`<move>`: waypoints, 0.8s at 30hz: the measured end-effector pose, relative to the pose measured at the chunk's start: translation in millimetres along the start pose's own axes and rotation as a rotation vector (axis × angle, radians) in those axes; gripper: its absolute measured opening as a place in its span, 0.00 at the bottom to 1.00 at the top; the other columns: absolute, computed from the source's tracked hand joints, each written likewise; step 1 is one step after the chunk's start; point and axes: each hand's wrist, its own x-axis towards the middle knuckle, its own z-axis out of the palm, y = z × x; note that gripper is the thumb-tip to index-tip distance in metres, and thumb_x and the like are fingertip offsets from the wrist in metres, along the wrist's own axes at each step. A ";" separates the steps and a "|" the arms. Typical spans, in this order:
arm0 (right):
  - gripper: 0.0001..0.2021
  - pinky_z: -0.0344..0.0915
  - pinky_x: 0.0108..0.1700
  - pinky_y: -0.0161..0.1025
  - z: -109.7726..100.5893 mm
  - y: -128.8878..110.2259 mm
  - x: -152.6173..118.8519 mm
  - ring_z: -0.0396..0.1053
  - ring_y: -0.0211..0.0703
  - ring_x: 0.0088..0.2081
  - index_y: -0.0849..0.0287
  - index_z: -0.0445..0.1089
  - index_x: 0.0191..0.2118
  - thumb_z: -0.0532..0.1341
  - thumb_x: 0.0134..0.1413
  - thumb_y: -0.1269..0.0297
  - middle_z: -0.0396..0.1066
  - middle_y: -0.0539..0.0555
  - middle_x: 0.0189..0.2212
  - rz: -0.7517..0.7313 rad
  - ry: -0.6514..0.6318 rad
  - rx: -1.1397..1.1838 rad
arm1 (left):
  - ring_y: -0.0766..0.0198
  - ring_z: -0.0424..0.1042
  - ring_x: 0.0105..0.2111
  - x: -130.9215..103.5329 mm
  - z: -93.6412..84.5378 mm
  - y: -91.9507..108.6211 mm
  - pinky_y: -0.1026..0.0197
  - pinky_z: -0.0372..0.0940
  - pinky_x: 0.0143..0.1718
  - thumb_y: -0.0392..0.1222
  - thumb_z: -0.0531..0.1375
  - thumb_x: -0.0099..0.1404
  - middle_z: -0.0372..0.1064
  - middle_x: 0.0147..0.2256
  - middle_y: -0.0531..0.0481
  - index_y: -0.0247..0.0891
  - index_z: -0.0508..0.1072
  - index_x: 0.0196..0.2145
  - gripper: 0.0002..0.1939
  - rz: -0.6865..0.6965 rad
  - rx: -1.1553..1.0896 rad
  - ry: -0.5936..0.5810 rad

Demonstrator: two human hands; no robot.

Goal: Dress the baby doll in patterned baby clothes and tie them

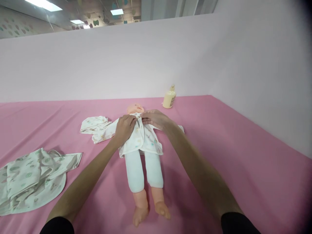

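A baby doll (140, 208) lies on its back with its feet toward me, its white-clad legs slightly apart. It wears a white printed baby jacket (133, 141) whose front hangs open below the chest. At the neckline my left hand (125, 128) pinches one front edge of the jacket, its palm over the doll's chest. Opposite it, my right hand (154, 118) has its fingertips closed on the other edge near the collar. The fastening between the fingertips is too small to make out. The doll's head is only partly visible beyond my hands.
A pump bottle (169, 98) stands near the wall at the back. Folded printed cloth (94, 125) lies left of the doll, and a larger crumpled printed garment (31, 182) is at the near left. Pink sheeting (195, 156) covers the surface, bounded by white walls (104, 61).
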 end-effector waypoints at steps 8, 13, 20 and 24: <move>0.06 0.73 0.42 0.36 0.0 0.5 0.5 0.73 0.39 0.32 0.62 0.72 0.25 0.68 0.49 0.71 0.74 0.55 0.27 -0.012 -0.008 0.022 | 0.55 0.70 0.45 -1.5 1.9 1.0 0.53 0.61 0.50 0.41 0.52 0.72 0.75 0.41 0.45 0.39 0.74 0.42 0.11 0.006 0.021 0.055; 0.04 0.74 0.44 0.37 -3.0 2.5 1.6 0.74 0.41 0.35 0.63 0.73 0.27 0.67 0.50 0.71 0.76 0.56 0.30 -0.032 -0.049 -0.002 | 0.54 0.69 0.46 -2.2 1.3 4.2 0.52 0.61 0.51 0.37 0.53 0.71 0.76 0.40 0.44 0.39 0.75 0.40 0.10 0.005 0.039 0.046; 0.04 0.74 0.43 0.36 -3.4 1.0 0.5 0.74 0.39 0.34 0.64 0.74 0.28 0.65 0.52 0.73 0.76 0.57 0.31 -0.016 -0.032 0.001 | 0.55 0.70 0.45 -1.6 3.2 1.9 0.52 0.62 0.50 0.38 0.53 0.71 0.76 0.39 0.45 0.40 0.76 0.39 0.11 -0.016 0.043 0.037; 0.03 0.74 0.41 0.35 -3.8 2.5 1.8 0.73 0.38 0.33 0.65 0.74 0.29 0.66 0.53 0.73 0.76 0.58 0.31 -0.017 -0.027 0.000 | 0.54 0.70 0.44 -0.9 5.9 -0.4 0.52 0.63 0.49 0.40 0.53 0.71 0.75 0.38 0.45 0.39 0.76 0.38 0.11 -0.042 0.011 0.043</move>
